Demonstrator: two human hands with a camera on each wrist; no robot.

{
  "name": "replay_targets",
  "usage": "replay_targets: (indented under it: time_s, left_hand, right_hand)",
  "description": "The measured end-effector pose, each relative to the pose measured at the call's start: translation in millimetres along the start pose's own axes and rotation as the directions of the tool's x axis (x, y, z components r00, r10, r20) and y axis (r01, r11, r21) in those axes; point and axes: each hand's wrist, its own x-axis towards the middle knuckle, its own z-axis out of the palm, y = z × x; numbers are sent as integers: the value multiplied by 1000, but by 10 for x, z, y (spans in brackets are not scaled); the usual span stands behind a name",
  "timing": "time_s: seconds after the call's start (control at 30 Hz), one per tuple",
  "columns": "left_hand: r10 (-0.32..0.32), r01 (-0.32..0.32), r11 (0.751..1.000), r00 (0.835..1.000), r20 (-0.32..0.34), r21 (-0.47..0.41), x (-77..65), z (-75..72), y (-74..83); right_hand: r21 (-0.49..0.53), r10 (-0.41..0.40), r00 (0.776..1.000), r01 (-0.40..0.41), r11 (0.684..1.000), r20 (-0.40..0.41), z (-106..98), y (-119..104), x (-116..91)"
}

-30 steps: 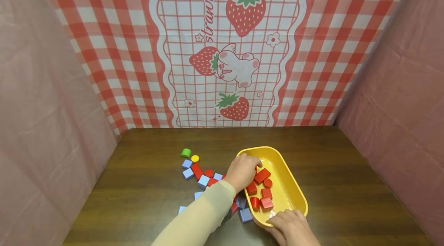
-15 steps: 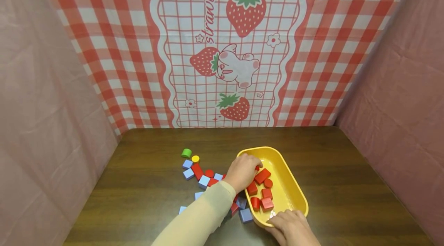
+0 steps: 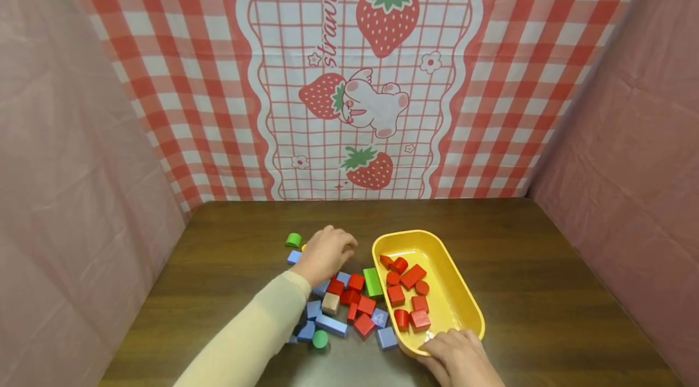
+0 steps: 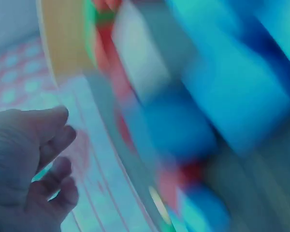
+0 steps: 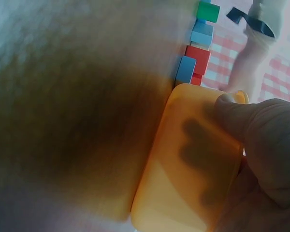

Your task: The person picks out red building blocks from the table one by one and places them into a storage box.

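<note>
My left hand (image 3: 326,253) hovers over the far left part of a block pile, its fingers loosely bent with nothing between them. In the left wrist view, that hand (image 4: 26,164) shows bare fingertips beside blurred blocks. My right hand (image 3: 460,358) grips the near rim of a yellow plastic tray (image 3: 461,290); in the right wrist view the thumb (image 5: 234,112) lies over its edge. Inside the tray are several red blocks, among them a rectangular block (image 3: 413,276) and a cylinder (image 3: 401,320). My left hand partly hides blocks beneath it.
Left of the tray lie several loose blocks: a red cube (image 3: 364,326), a blue bar (image 3: 331,326), a plain wooden cube (image 3: 330,303), a green block (image 3: 373,282) against the tray and a green arch-shaped piece (image 3: 293,240). Checked cloth (image 3: 191,71) hangs behind the table.
My left hand has left the tray and moved left over the pile, uncovering red blocks in the tray's far left corner. The right hand and tray have stayed put.
</note>
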Motion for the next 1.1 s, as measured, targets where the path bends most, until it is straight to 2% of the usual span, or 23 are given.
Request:
replay_targets:
  time_s: [0.1,0.17,0.27,0.37,0.47,0.63,0.77,0.93,1.1]
  left_hand:
    - [-31,27,999,997,71,45,-186,-75,-325]
    - [-29,21,997,995,99,81,-294,-123,-459]
    - [39,-52,992,992,119,112,-394,-149,-558]
    - [79,-101,986,983,163,131,-448,-113,-582]
    - [80,-111,981,979,190,159,-488,-53,-576]
    - [48,-85,970,985,165,229,-538,22,-560]
    - [5,-46,970,986,169,240,-564,26,-559]
    - [-13,-27,972,986,168,234,-593,15,-569]
    - [18,-52,972,989,146,230,-618,10,-600]
  right_hand:
    - [-5,2,1000,-2,1000,3,-8,-2,1]
    - [-9,-2,1000,2,1000,-10,-7,3,-4]
    - [-11,-12,999,11,1000,-34,-6,13,-15]
    - [-15,-25,998,24,1000,-58,3,23,-20]
    - [-18,-51,995,49,999,-86,25,32,-20]
    - [-18,-80,990,79,997,-119,57,41,-11]
    - [-26,-86,988,83,996,-132,62,39,-8]
    - [-16,-72,991,71,997,-114,55,28,-9]
    - [-3,-34,998,34,999,-56,38,17,-9]
